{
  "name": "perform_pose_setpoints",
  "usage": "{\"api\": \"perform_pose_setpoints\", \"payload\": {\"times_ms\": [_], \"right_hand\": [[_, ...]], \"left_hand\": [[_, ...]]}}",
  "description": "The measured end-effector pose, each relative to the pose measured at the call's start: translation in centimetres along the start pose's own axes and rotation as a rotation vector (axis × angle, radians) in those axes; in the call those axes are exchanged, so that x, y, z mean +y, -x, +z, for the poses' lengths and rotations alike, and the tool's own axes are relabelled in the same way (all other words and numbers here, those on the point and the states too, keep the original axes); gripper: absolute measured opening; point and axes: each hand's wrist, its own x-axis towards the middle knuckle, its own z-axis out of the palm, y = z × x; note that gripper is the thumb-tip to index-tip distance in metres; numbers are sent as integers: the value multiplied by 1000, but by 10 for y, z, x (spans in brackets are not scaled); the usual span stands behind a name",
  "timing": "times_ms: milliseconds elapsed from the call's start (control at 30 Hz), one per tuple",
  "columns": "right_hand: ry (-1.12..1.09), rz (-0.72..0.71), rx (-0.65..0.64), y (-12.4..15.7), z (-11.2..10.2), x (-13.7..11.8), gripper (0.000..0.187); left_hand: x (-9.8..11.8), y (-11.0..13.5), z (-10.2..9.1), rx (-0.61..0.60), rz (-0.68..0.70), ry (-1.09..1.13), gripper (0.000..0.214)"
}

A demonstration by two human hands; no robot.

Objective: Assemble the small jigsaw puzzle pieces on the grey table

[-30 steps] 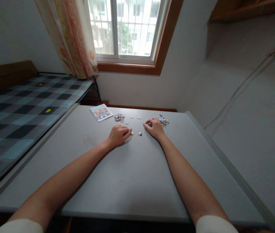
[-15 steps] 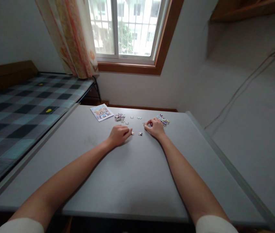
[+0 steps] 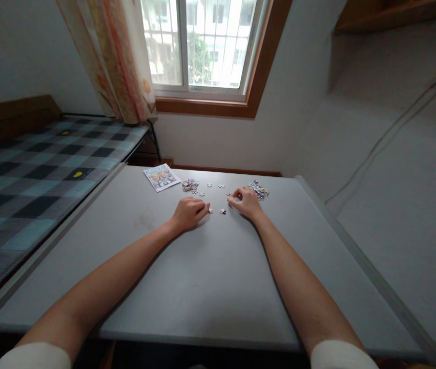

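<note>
My left hand (image 3: 190, 213) rests on the table with its fingers closed. A small jigsaw puzzle piece (image 3: 210, 210) shows at its fingertips. Just right of that lies another puzzle piece (image 3: 223, 211), dark blue and cream, apart from both hands. My right hand (image 3: 246, 202) is curled with thumb and fingers pinched together, and a pale puzzle piece (image 3: 229, 195) pokes out at their tips. Behind this hand spreads a heap of mixed puzzle pieces (image 3: 260, 190), partly covered by it. A second heap (image 3: 190, 185) sits beyond my left hand, and a few loose pieces (image 3: 221, 186) lie between the heaps.
A printed picture sheet (image 3: 161, 177) lies at the table's back left. The grey-white table (image 3: 187, 292) has raised side edges. A bed with a checked cover (image 3: 48, 159) stands to the left, a wall with a hanging cable (image 3: 375, 146) to the right, and a window (image 3: 202, 51) ahead.
</note>
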Motion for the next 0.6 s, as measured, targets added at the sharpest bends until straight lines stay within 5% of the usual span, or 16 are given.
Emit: {"api": "perform_pose_setpoints", "payload": {"times_ms": [600], "right_hand": [[6, 10, -29, 0, -2, -2, 19]], "left_hand": [[1, -1, -1, 2, -3, 20, 48]]}}
